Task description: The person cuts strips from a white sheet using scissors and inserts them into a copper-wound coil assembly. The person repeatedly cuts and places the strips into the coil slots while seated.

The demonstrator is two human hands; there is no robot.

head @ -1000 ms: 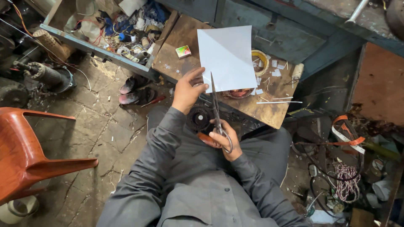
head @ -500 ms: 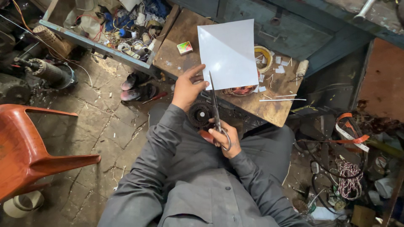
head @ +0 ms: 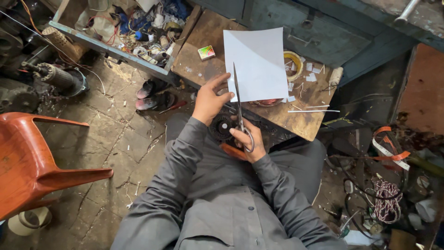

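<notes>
Head view, left to right. An orange plastic chair [head: 32,157] stands on the cracked stone floor [head: 111,143]. Beyond it, an open metal tray [head: 111,46] holds a jumble of wires, cloth scraps and small parts; a pair of sandals [head: 155,95] lies on the floor below its rim.

The left hand [head: 210,99] is raised on a bent, grey-sleeved arm, its grip pinching the lower left edge of a white paper sheet [head: 259,62], thumb towards the cut. The sheet is held above the wooden desk [head: 300,118], tilted towards the camera.

The right hand [head: 247,141] sits lower, close to the lap, its grip closed through the loops of the scissors [head: 239,104]. The blades point up and away, their tip inside the sheet's lower edge; how far apart they stand cannot be told.

On the desk lie a small coloured box [head: 206,52], a roll of yellow tape [head: 293,65] partly behind the sheet, and white paper offcuts [head: 312,74]. At far right, a coil of cord [head: 386,206] rests among floor clutter.
</notes>
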